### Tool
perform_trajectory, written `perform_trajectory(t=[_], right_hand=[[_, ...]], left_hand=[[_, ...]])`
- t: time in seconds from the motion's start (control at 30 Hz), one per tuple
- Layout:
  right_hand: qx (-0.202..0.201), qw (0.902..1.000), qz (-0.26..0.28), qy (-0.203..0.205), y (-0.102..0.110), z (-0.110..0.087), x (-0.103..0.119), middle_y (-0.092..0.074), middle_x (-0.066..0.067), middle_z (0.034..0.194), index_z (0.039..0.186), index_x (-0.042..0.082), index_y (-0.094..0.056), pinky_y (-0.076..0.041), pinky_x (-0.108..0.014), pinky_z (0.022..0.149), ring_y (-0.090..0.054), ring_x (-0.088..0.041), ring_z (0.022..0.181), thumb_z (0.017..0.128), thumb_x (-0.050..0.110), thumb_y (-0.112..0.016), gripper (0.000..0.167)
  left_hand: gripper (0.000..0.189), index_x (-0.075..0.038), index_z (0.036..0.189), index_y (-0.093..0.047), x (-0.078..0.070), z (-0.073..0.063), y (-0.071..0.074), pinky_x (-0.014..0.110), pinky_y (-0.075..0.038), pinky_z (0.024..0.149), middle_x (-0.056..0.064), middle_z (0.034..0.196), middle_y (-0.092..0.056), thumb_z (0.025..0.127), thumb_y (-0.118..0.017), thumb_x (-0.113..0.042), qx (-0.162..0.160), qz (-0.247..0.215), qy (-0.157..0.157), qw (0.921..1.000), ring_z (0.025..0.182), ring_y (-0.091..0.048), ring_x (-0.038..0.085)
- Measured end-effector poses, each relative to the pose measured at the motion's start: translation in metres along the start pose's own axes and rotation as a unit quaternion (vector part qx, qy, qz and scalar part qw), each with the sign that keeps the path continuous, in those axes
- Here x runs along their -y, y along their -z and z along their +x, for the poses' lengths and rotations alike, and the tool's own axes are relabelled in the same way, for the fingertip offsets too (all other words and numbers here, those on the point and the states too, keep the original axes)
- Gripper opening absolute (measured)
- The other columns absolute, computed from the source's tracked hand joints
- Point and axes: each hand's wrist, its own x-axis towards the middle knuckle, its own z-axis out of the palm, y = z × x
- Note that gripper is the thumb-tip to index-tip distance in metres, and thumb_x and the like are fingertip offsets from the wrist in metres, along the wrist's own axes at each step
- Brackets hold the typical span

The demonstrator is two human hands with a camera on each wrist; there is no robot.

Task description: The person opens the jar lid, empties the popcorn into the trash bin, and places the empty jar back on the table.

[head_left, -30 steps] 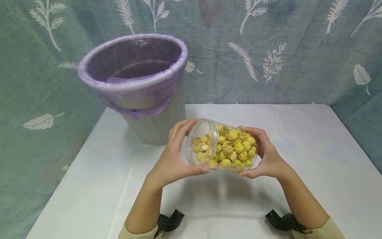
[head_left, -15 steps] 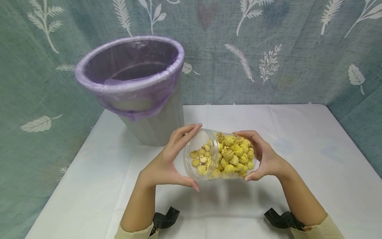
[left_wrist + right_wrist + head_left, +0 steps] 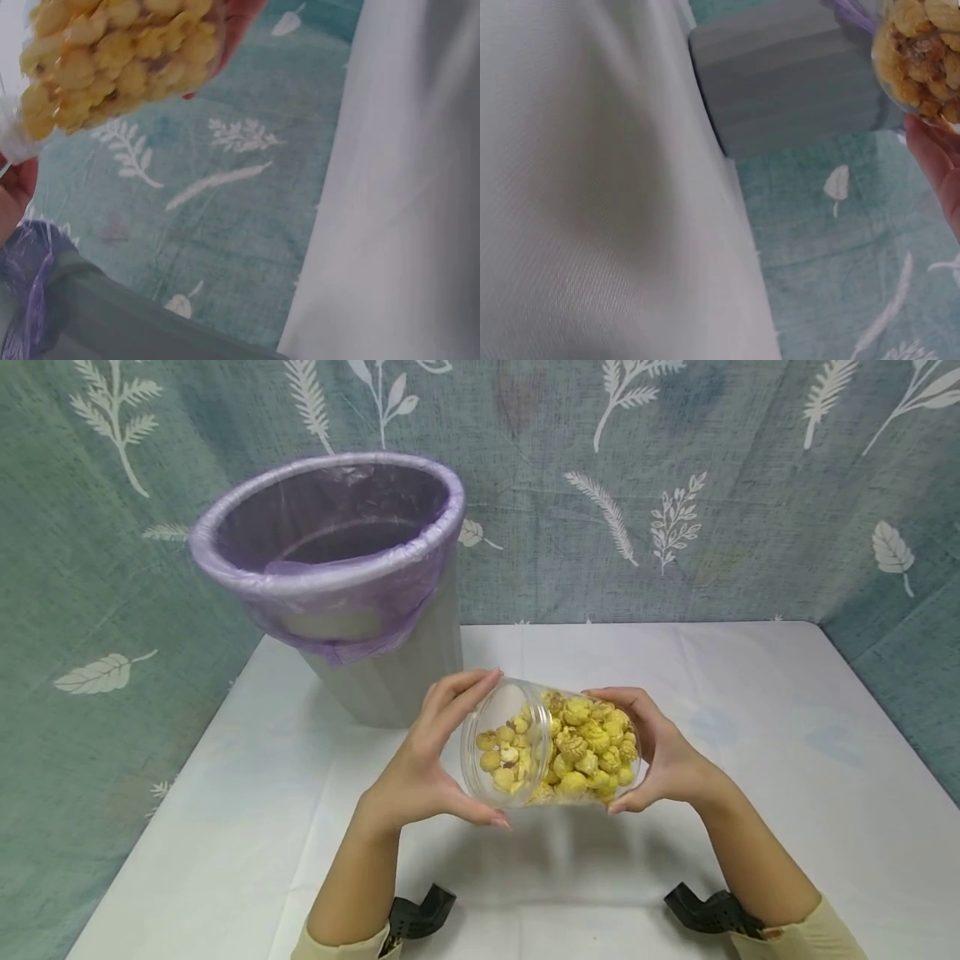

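Observation:
A clear plastic jar (image 3: 558, 747) of yellow popcorn (image 3: 592, 739) lies on its side in the air over the table, with its mouth end to the left. My left hand (image 3: 427, 768) holds it around the mouth end, fingers at the top of the rim and thumb along the lower edge. My right hand (image 3: 667, 760) grips the base end between thumb and fingers. In the left wrist view popcorn (image 3: 112, 60) fills much of the jar, and a bit of hand touches its neck. Right-hand fingers (image 3: 930, 154) support the jar's base in the right wrist view.
Behind and left of the jar stands a grey trash bin (image 3: 382, 685) lined with a purple bag (image 3: 352, 610). A white cloth (image 3: 750, 827) covers the table. Patterned green-blue fabric (image 3: 555, 552) hangs behind and at both sides.
The jar has come down a little toward me. My left thumb came away from the rim half a second ago and is now back nearer the jar's lower edge.

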Motion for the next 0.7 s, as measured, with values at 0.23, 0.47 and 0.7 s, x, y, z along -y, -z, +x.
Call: perform_trajectory(t=[0.23, 0.47, 0.7], right_hand=[[-0.045, 0.9987, -0.023, -0.007, -0.004, 0.001, 0.006, -0.034, 0.002, 0.144, 0.137, -0.015, -0.022, -0.043, -0.021, 0.095, -0.036, -0.011, 0.128, 0.050, -0.004, -0.088, 0.110], [-0.069, 0.9956, -0.037, 0.052, -0.005, 0.003, 0.001, -0.034, -0.001, 0.145, 0.138, -0.013, -0.023, -0.040, -0.020, 0.099, -0.032, -0.015, 0.134, 0.062, 0.018, -0.089, 0.106], [-0.082, 0.9943, -0.042, 0.053, -0.006, 0.005, 0.004, -0.035, -0.001, 0.145, 0.135, -0.016, -0.023, -0.042, -0.021, 0.098, -0.029, -0.017, 0.137, 0.064, 0.026, -0.087, 0.105]], left_hand=[[0.107, -0.005, 0.145, -0.036, 0.002, 0.001, -0.011, 0.044, -0.032, 0.103, 0.020, 0.135, -0.040, 0.064, -0.073, -0.065, -0.067, 0.001, -0.002, 0.9978, 0.124, -0.033, 0.029], [0.106, -0.003, 0.143, -0.037, -0.006, 0.000, -0.019, 0.041, -0.035, 0.097, 0.019, 0.134, -0.041, 0.066, -0.071, -0.067, -0.111, -0.001, 0.059, 0.9921, 0.124, -0.032, 0.027], [0.111, -0.004, 0.147, -0.031, -0.007, 0.001, -0.019, 0.051, -0.029, 0.102, 0.015, 0.138, -0.035, 0.065, -0.070, -0.069, -0.093, -0.036, 0.098, 0.9902, 0.129, -0.026, 0.026]])
